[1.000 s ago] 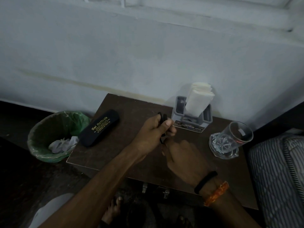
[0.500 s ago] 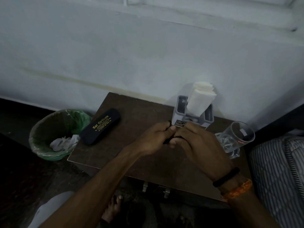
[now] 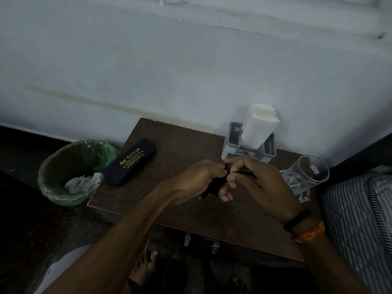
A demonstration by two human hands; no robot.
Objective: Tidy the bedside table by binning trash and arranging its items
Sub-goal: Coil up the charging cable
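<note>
Tissue trash already in bin. Both hands, left and right, fingers pinching small black item above desk; identity unclear. Case, holder, glass likely still need arranging.
</note>
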